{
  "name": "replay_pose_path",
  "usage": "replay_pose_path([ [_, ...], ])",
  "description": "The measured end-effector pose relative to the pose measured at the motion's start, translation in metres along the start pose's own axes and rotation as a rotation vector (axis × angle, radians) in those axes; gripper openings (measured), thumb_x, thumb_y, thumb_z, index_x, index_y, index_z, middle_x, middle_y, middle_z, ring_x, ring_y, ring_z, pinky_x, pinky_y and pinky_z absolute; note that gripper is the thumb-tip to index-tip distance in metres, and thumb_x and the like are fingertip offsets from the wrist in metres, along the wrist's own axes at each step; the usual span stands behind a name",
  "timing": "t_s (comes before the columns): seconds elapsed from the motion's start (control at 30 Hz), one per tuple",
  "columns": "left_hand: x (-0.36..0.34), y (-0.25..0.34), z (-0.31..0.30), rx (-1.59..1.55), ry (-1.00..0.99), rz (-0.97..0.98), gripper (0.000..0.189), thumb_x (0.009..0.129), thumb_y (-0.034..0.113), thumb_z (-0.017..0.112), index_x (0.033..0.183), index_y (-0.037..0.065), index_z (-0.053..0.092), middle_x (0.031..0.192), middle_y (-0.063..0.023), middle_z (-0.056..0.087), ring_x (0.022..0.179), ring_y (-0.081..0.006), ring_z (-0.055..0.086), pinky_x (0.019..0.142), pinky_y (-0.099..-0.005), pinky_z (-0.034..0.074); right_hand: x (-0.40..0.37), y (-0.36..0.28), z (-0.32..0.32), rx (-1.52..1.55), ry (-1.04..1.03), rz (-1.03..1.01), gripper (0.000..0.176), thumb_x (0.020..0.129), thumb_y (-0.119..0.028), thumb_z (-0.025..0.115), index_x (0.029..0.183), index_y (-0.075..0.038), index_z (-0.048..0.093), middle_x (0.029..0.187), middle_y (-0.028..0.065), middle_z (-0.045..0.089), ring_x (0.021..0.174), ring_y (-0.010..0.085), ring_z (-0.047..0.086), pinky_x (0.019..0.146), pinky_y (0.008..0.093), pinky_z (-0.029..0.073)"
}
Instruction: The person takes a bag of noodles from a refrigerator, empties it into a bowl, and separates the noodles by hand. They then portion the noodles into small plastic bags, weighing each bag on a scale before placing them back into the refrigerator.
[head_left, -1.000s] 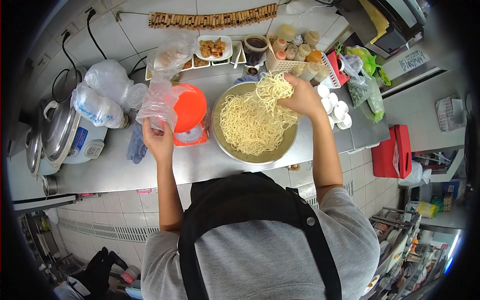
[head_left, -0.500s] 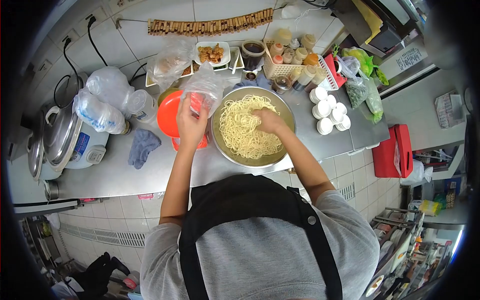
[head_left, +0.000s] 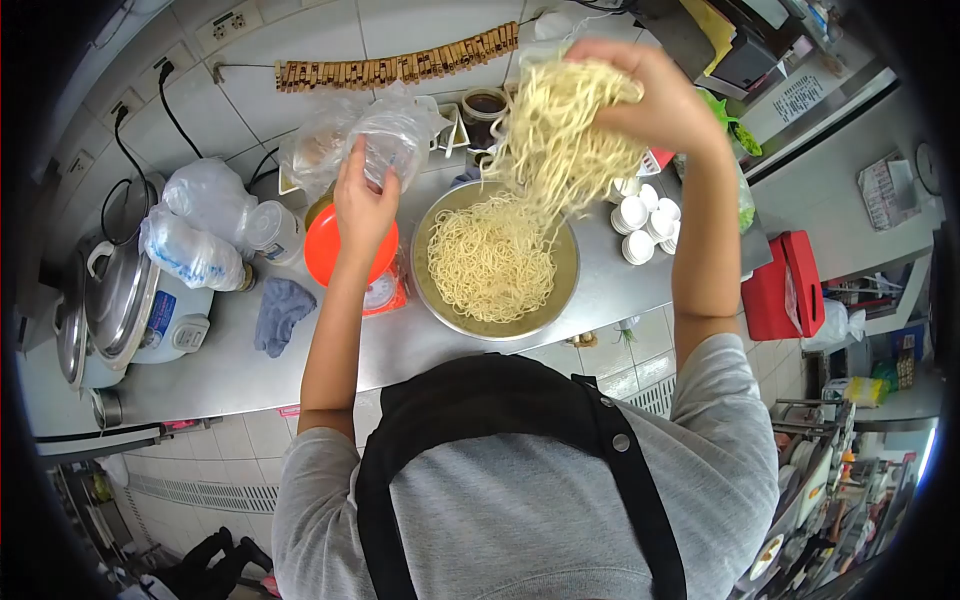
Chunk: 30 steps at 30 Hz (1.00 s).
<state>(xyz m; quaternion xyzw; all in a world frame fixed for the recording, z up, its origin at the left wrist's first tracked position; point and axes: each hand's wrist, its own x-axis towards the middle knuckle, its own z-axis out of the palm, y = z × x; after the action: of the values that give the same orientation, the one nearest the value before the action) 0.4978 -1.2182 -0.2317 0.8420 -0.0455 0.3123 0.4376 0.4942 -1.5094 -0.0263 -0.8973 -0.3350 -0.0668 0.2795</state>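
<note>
My right hand [head_left: 672, 100] is raised above the right side of the bowl, fingers closed on a large clump of noodles [head_left: 570, 130] that hangs down loosely. Below it, a wide metal bowl [head_left: 428, 297] holds more yellow noodles [head_left: 490, 265]. My left hand [head_left: 366, 200] grips a clear plastic bag [head_left: 398, 132], held up left of the bowl with its mouth partly spread. Under my left forearm an orange-red round dish [head_left: 322, 240] rests on an orange scale [head_left: 386, 292], whose dial is partly visible.
Rice cookers [head_left: 120, 300], bagged goods [head_left: 205, 200], a plastic tub [head_left: 272, 230] and a grey-blue cloth [head_left: 283, 315] stand left. Stacked white cups [head_left: 638, 246] sit right of the bowl. A red bin [head_left: 785, 285] stands beyond the counter's right end. Another person's dark-clothed legs [head_left: 215, 560] show lower left.
My right hand has risen out of the bowl, up and to the right, lifting a clump of noodles. My left hand has moved slightly left and up with the bag.
</note>
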Motion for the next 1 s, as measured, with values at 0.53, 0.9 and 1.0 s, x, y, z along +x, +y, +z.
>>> replay_pose_path([
  [0.53,-0.027,-0.022,0.059,0.279,-0.236,0.092,0.052,0.08,0.016,0.057,0.127,0.0,0.041,0.123,-0.0247,0.048,0.08,-0.0398,0.062,0.072,-0.0458,0.051,-0.036,0.061,0.143,0.499,-0.299,0.332,0.055,0.062,-0.003,0.072,0.115,-0.006,0.058,0.104,0.0046,0.062,0.092,0.0141,0.059,0.082,0.0264,0.049],
  [0.9,-0.091,-0.019,0.078,0.134,-0.74,0.243,0.047,0.079,0.0,0.047,0.124,0.014,0.046,0.138,-0.0175,0.037,0.088,-0.0393,0.061,0.076,-0.044,0.051,-0.091,0.097,0.264,1.593,-0.167,1.035,0.024,0.081,-0.011,0.059,0.102,0.002,0.06,0.093,0.0119,0.066,0.082,0.0193,0.066,0.075,0.0314,0.055],
  [1.0,-0.095,-0.011,0.077,0.097,-0.715,0.273,0.048,0.075,-0.001,0.051,0.122,0.008,0.048,0.147,-0.0146,0.023,0.08,-0.0373,0.063,0.07,-0.0441,0.052,-0.094,0.104,0.27,1.83,0.002,1.038,0.023,0.085,-0.012,0.055,0.102,0.004,0.058,0.094,0.0145,0.066,0.082,0.0227,0.066,0.074,0.036,0.056],
])
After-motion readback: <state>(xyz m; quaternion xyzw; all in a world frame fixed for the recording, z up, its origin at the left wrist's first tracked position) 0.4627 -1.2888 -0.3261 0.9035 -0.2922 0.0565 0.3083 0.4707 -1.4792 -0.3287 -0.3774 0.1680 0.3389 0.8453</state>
